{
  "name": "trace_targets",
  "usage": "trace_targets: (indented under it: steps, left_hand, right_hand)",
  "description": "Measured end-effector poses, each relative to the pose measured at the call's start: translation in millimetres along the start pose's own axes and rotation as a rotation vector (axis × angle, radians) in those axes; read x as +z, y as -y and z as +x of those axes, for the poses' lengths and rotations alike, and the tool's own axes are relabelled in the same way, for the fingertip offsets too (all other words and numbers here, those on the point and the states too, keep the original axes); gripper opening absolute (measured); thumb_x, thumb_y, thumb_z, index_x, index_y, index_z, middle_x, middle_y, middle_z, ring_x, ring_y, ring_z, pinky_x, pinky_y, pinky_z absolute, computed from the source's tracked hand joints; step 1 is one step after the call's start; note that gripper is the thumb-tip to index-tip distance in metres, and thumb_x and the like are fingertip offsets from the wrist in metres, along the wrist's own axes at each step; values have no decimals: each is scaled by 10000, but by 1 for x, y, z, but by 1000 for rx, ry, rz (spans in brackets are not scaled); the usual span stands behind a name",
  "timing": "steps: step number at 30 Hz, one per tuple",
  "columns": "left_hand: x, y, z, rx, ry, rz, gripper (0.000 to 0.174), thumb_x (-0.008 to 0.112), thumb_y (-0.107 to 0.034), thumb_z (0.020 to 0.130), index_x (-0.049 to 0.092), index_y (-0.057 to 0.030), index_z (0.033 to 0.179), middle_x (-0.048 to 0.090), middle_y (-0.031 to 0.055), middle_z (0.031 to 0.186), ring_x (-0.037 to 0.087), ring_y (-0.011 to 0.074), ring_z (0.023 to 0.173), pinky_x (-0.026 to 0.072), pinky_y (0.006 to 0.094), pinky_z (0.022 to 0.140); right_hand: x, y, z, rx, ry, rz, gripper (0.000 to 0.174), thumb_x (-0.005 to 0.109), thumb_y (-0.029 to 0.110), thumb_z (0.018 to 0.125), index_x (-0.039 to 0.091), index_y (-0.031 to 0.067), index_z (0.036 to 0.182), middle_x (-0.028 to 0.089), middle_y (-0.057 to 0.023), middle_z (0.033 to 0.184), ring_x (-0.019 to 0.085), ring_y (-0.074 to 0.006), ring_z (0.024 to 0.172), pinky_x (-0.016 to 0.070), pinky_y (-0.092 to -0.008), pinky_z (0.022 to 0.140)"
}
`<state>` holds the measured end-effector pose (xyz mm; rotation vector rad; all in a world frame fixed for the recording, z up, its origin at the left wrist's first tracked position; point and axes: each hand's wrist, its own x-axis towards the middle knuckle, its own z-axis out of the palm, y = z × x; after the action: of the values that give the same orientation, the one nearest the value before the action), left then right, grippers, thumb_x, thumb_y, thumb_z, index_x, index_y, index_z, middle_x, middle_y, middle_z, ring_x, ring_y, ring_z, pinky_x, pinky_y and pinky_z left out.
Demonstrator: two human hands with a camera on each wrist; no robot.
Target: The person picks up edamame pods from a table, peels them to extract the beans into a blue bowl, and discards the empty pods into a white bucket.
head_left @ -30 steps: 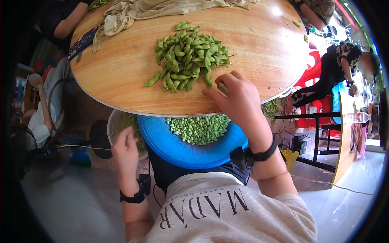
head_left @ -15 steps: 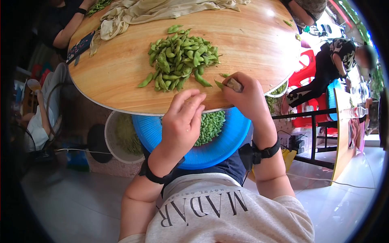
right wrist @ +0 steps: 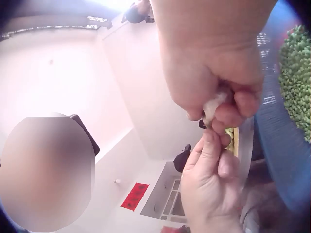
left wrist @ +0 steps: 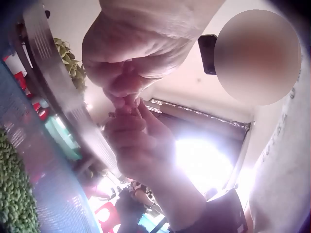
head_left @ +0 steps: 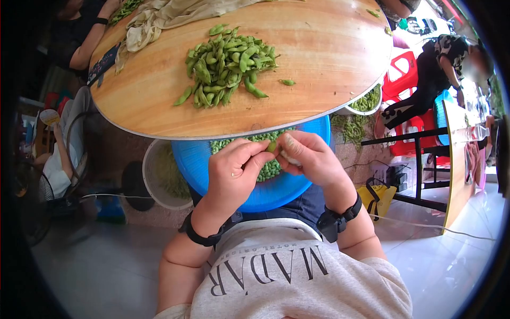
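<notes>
Over the blue basket point(head_left: 287, 194), both hands meet at a green soybean pod point(head_left: 272, 145). My left hand point(head_left: 231, 170) pinches one end between thumb and fingers. The right hand point(head_left: 316, 159) grips the other end, its thumb against the pod. A whitish thing point(right wrist: 216, 104) shows between the right thumb and curled fingers; I cannot tell what it is. Shelled green beans point(head_left: 271, 171) lie in the basket under the hands. On the wooden table point(head_left: 319, 53) ahead is a pile of soybean pods point(head_left: 226, 66), with one small pod point(head_left: 287, 82) lying apart to its right.
The table's rim crosses just beyond the hands. A pale bucket point(head_left: 159, 181) stands on the floor at left, and a white basin point(head_left: 366, 101) of pods at right. A beige cloth point(head_left: 159, 21) lies on the table's far side. Other people are around the table.
My right hand took a pod from beside the pile and drew it back over the basket. The left hand came in from the left and now pinches the same pod.
</notes>
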<state>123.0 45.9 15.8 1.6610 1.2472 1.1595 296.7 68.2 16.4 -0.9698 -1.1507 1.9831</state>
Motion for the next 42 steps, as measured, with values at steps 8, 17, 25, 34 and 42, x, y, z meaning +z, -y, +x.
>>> trace_targets:
  steps: [8, 17, 25, 34, 42]
  left_hand:
    - [-8, -9, -10, 94, -3, 209, 166, 663, 33, 715, 636, 27, 878, 600, 120, 712, 569, 192, 587, 444, 261, 525]
    - [-9, -12, -17, 100, -33, 239, 139, 661, 27, 719, 629, 24, 854, 591, 128, 702, 579, 219, 594, 451, 285, 525]
    - [-12, -9, -24, 111, -20, 272, 155, 625, 27, 738, 623, 9, 892, 583, 125, 723, 585, 262, 641, 469, 314, 546]
    - [-14, 3, -29, -481, 18, -419, 88, 592, -35, 816, 634, 14, 876, 585, 45, 667, 508, 96, 502, 388, 216, 439]
    - [-16, 6, -30, -643, 11, -641, 91, 565, -57, 849, 609, 22, 838, 569, 29, 632, 475, 63, 481, 373, 197, 429]
  right_hand:
    - [13, 0, 0, -4, 63, -108, 348, 425, 332, 941, 531, 22, 824, 472, 11, 615, 405, -53, 508, 321, -200, 451]
    - [23, -4, 2, -9, 10, -191, 281, 490, 268, 920, 542, 17, 806, 478, 16, 594, 407, -44, 500, 320, -191, 435]
    - [27, -5, 3, 43, 19, -148, 260, 494, 250, 919, 553, 13, 829, 468, 23, 590, 402, -38, 509, 323, -188, 440]
    - [31, -19, 1, -216, -39, -422, 220, 545, 186, 881, 530, -5, 774, 483, -42, 580, 449, -88, 537, 380, -249, 473]
    - [31, -7, 1, -381, -116, -712, 256, 722, 209, 732, 567, 11, 778, 512, -83, 579, 444, -114, 512, 386, -258, 475]
